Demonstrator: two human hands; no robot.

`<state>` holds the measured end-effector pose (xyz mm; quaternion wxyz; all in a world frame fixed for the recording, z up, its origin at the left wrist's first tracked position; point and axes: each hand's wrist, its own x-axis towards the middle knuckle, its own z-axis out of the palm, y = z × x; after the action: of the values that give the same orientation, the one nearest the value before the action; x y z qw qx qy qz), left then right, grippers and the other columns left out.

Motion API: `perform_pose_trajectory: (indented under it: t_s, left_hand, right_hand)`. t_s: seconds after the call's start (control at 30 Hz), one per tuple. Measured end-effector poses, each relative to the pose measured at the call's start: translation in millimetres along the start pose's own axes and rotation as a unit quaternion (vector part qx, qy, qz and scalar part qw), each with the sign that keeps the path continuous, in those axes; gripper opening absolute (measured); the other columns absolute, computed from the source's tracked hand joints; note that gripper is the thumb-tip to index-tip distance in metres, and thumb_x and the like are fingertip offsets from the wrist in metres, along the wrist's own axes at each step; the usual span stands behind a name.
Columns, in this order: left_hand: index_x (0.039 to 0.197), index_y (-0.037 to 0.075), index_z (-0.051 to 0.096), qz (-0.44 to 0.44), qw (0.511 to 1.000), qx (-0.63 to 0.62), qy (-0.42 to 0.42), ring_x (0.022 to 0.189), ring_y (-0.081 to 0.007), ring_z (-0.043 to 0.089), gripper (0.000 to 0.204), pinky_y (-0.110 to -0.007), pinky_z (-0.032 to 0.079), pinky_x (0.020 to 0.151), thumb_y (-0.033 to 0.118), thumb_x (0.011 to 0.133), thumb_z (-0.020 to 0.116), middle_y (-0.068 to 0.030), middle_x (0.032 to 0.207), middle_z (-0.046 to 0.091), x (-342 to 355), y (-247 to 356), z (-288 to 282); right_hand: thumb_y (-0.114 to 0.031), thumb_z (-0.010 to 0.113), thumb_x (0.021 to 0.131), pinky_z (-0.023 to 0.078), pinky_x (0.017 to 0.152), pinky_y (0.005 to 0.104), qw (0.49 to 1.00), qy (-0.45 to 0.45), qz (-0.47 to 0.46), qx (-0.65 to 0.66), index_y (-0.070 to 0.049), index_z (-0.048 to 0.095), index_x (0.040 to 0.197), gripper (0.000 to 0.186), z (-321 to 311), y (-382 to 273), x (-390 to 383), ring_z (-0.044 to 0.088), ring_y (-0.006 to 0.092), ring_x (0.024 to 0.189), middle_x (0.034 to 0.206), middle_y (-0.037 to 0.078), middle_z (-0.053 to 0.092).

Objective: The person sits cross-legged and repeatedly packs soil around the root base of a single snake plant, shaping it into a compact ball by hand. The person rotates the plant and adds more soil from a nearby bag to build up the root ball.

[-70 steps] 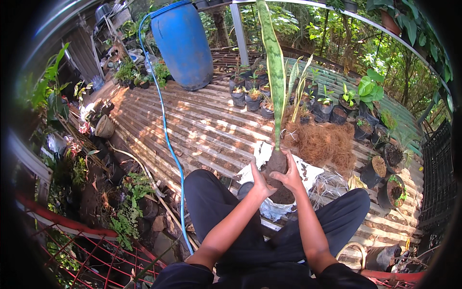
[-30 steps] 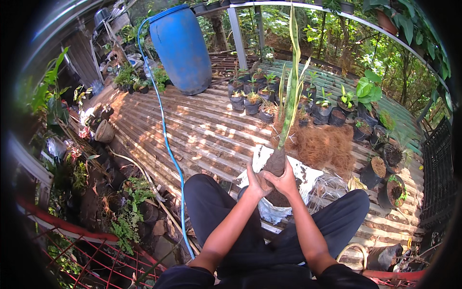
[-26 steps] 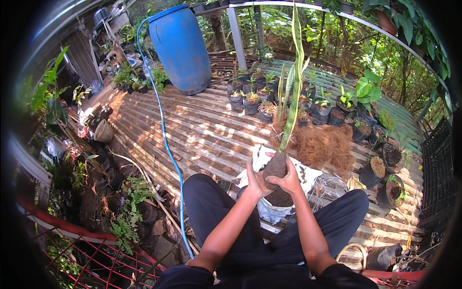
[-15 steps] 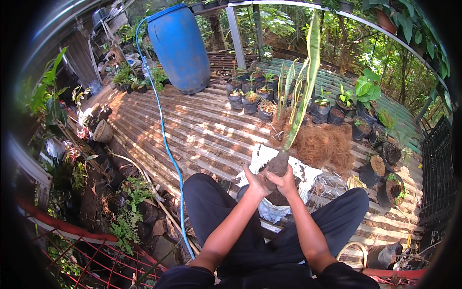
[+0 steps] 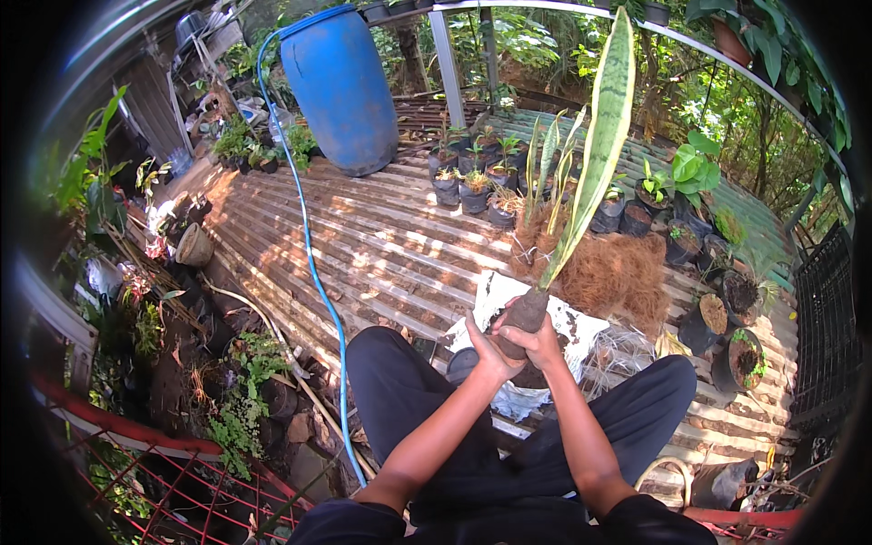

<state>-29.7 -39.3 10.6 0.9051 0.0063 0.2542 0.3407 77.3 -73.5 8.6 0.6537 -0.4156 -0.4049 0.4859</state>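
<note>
Between my legs, my left hand [image 5: 491, 350] and my right hand [image 5: 540, 343] are closed around a clump of dark soil [image 5: 527, 312] at the base of a snake plant [image 5: 599, 136]. Its long yellow-edged leaf rises up and leans to the right. Beneath my hands lies a white sack [image 5: 581, 341] with loose dark soil on it. A dark round pot [image 5: 461, 364] stands beside my left hand, partly hidden. Just beyond the sack is a mat of brown coconut fibre [image 5: 618, 277], with more upright snake plant leaves [image 5: 545, 163] behind it.
Several small plants in black bags [image 5: 474, 195] line the back and right. A blue barrel [image 5: 338, 91] stands at the back left, and a blue hose [image 5: 313, 259] runs down past my left knee. Corrugated sheeting [image 5: 263, 218] covers the ground. Red metal mesh [image 5: 182, 490] is at lower left.
The snake plant has turned in my hands, so its leaf now shows its broad face and leans further right. Both hands remain around the soil clump.
</note>
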Motion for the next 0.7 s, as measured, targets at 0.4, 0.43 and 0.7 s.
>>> perform_pose_trajectory:
  t_s: [0.4, 0.43, 0.7]
  left_hand:
    - [0.137, 0.012, 0.054, 0.023, 0.998, -0.028, -0.05, 0.124, -0.0297, 0.055, 0.108, -0.049, 0.04, 0.109, 0.096, 0.072, 0.032, -0.0128, 0.137, 0.055, 13.3, 3.0, -15.7]
    - [0.136, 0.012, 0.054, 0.032, 0.997, -0.005, -0.071, 0.124, -0.0296, 0.056, 0.107, -0.049, 0.04, 0.108, 0.096, 0.073, 0.031, -0.0129, 0.136, 0.056, 14.7, 1.6, -16.4]
    - [0.137, 0.013, 0.057, 0.014, 1.0, -0.001, -0.024, 0.121, -0.0311, 0.058, 0.106, -0.048, 0.041, 0.109, 0.095, 0.074, 0.032, -0.0128, 0.135, 0.059, 4.1, 1.0, -7.0]
  right_hand:
    - [-0.03, 0.09, 0.073, 0.049, 0.098, 0.035, 0.993, 0.04, -0.05, -0.1, 0.005, 0.057, 0.125, 0.071, -3.3, -16.1, 7.8, 0.066, 0.0207, 0.105, 0.111, 0.012, 0.07]
    - [-0.031, 0.091, 0.072, 0.048, 0.099, 0.035, 0.991, 0.04, -0.064, -0.113, 0.006, 0.055, 0.128, 0.076, -6.5, -15.3, 9.0, 0.066, 0.0213, 0.107, 0.113, 0.013, 0.07]
    - [-0.019, 0.085, 0.075, 0.054, 0.086, 0.0338, 0.994, 0.056, 0.026, -0.087, 0.002, 0.064, 0.113, 0.049, -0.4, 21.4, 2.2, 0.069, 0.0183, 0.091, 0.1, 0.009, 0.072]
